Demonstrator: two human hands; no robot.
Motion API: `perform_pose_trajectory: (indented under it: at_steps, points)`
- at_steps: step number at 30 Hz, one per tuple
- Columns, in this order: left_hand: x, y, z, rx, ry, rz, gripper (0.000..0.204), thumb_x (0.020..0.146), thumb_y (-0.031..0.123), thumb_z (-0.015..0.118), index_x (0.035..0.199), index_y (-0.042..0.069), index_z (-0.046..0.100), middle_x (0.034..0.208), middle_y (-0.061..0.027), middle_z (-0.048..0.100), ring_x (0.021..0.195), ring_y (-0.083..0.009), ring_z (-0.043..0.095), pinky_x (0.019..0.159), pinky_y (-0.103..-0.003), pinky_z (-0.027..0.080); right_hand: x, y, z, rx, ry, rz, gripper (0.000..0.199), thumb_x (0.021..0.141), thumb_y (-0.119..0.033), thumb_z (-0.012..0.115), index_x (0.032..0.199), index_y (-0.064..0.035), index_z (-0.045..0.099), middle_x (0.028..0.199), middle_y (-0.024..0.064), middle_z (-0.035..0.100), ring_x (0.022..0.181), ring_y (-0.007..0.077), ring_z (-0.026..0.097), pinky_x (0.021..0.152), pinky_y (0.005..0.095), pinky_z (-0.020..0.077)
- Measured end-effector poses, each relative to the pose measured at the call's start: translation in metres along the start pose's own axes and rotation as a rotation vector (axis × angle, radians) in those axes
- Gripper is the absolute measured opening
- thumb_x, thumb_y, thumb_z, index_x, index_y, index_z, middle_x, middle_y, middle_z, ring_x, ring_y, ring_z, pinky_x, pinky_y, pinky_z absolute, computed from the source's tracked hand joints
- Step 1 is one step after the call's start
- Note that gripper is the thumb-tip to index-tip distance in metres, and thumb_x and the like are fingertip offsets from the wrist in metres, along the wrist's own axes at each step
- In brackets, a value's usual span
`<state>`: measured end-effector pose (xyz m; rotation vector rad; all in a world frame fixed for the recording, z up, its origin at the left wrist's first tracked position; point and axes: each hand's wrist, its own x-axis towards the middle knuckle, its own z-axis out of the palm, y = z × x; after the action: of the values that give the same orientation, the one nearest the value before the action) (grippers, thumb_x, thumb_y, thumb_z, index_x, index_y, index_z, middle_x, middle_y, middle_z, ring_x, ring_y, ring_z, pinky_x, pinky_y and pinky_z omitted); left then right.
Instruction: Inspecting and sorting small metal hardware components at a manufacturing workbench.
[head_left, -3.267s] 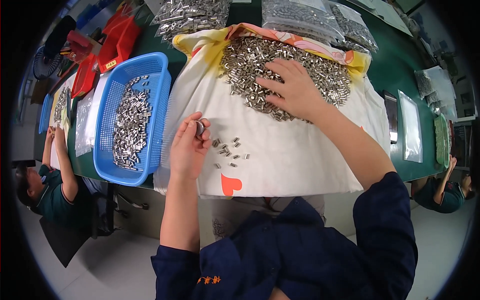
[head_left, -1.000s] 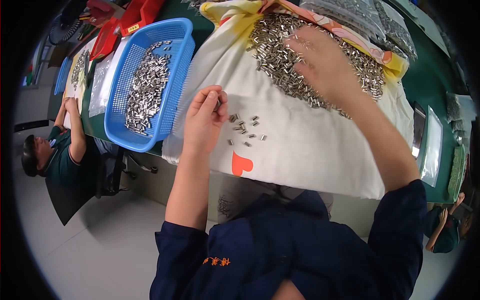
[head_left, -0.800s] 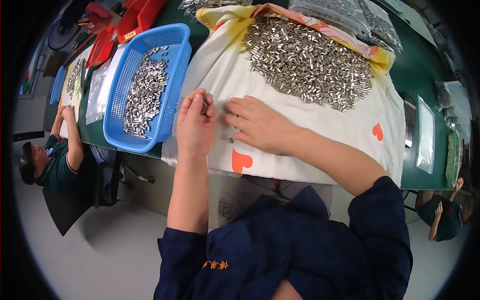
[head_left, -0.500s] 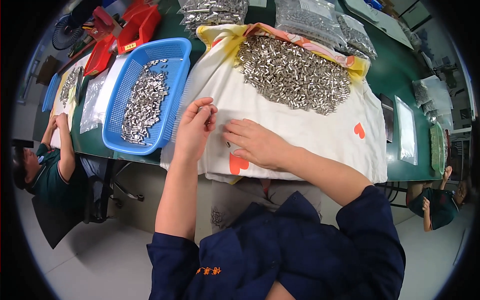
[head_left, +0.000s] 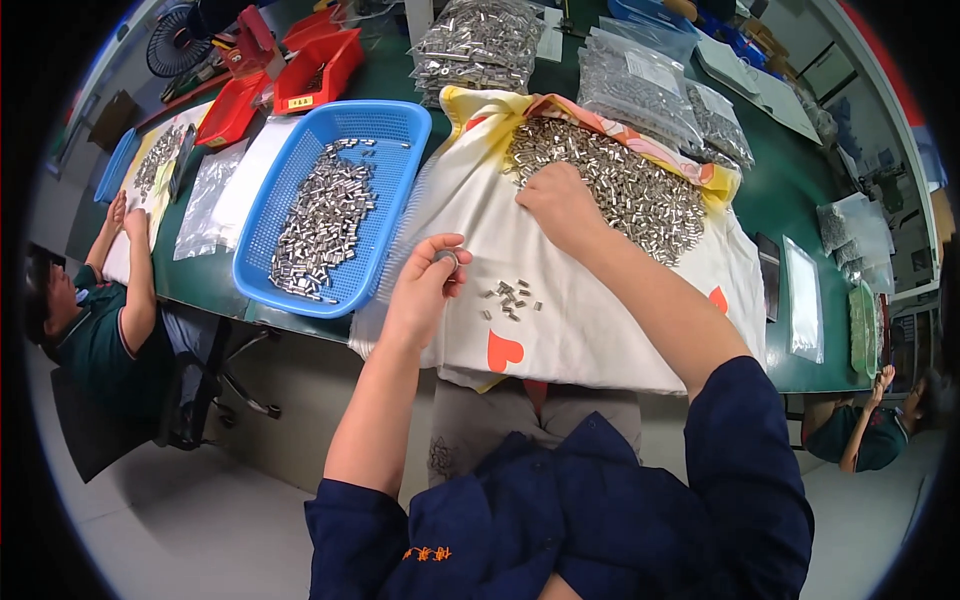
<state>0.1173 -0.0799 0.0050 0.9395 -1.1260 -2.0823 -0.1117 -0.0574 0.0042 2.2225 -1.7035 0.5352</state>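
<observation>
A large pile of small silvery metal cylinders [head_left: 650,205] lies on a white cloth [head_left: 600,330] with yellow-pink edging. My right hand [head_left: 565,207] is at the pile's near left edge, back up and fingers curled down; what they hold, if anything, is hidden. A few loose cylinders [head_left: 513,297] are scattered on the cloth between my hands. My left hand [head_left: 425,290] is raised at the cloth's left side, thumb and fingers closed on a small grey metal piece [head_left: 452,259]. Beside it, a blue plastic basket [head_left: 250,275] holds many similar cylinders [head_left: 325,225].
Bags of metal parts [head_left: 475,50] and further clear bags [head_left: 640,85] stand behind the cloth. Red bins [head_left: 325,72] and a fan [head_left: 178,42] are at the back left. Two people [head_left: 90,310] [head_left: 860,425] sit at the left and right sides. A flat plastic bag [head_left: 803,300] lies right.
My right hand has moved from the near cloth up to the pile. Several loose cylinders now show where it was. My left hand stays closed beside the basket. The whole view has shifted.
</observation>
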Motion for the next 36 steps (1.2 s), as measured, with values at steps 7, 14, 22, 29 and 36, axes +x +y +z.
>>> perform_pose_trajectory:
  at_steps: [7, 14, 22, 29, 36]
  points:
    - [0.003, 0.015, 0.012, 0.149, -0.069, -0.037, 0.035, 0.081, -0.002, 0.038, 0.115, 0.004, 0.042, 0.101, -0.0097, 0.056, 0.078, -0.0104, 0.051, 0.066, -0.022, 0.041, 0.006, 0.007, 0.000, -0.013, -0.017, -0.104, 0.004, 0.069, -0.008, 0.054, 0.067, -0.0061, 0.057, 0.069, 0.0063, 0.056, 0.077, 0.0235, 0.054, 0.076, 0.0357, 0.0398]
    - [0.034, 0.021, 0.036, -0.220, -0.115, -0.063, 0.044, 0.077, -0.006, 0.034, 0.120, -0.001, 0.037, 0.116, -0.0155, 0.047, 0.097, -0.0216, 0.053, 0.083, -0.030, 0.044, -0.008, -0.057, -0.032, 0.869, 0.067, 0.560, 0.013, 0.076, -0.011, 0.057, 0.085, -0.0026, 0.060, 0.082, 0.0077, 0.063, 0.069, 0.0160, 0.059, 0.062, 0.0264, 0.0466]
    - [0.045, 0.020, 0.048, 0.056, -0.344, -0.106, 0.048, 0.084, -0.005, 0.035, 0.131, -0.002, 0.027, 0.121, -0.0117, 0.043, 0.107, -0.0160, 0.047, 0.092, -0.028, 0.040, -0.016, -0.048, -0.019, 1.386, 0.053, 0.807, 0.016, 0.083, -0.006, 0.055, 0.097, 0.0010, 0.059, 0.090, 0.0052, 0.060, 0.078, 0.0100, 0.057, 0.066, 0.0215, 0.0472]
    - [0.044, 0.006, 0.035, 0.194, -0.332, 0.041, 0.039, 0.088, 0.000, 0.040, 0.127, -0.002, 0.037, 0.116, -0.0097, 0.050, 0.102, -0.0139, 0.051, 0.089, -0.027, 0.043, -0.022, -0.051, -0.017, 1.368, 0.125, 0.730, 0.012, 0.080, -0.005, 0.057, 0.090, -0.0001, 0.063, 0.086, 0.0035, 0.061, 0.074, 0.0088, 0.056, 0.066, 0.0228, 0.0471]
    - [0.051, 0.001, 0.031, 0.279, -0.310, 0.013, 0.037, 0.088, 0.000, 0.044, 0.125, -0.001, 0.042, 0.116, -0.0089, 0.051, 0.097, -0.0126, 0.054, 0.084, -0.026, 0.046, -0.028, -0.045, -0.021, 1.255, 0.128, 0.736, 0.011, 0.078, -0.005, 0.058, 0.088, -0.0014, 0.063, 0.083, 0.0032, 0.061, 0.074, 0.0096, 0.056, 0.067, 0.0231, 0.0452]
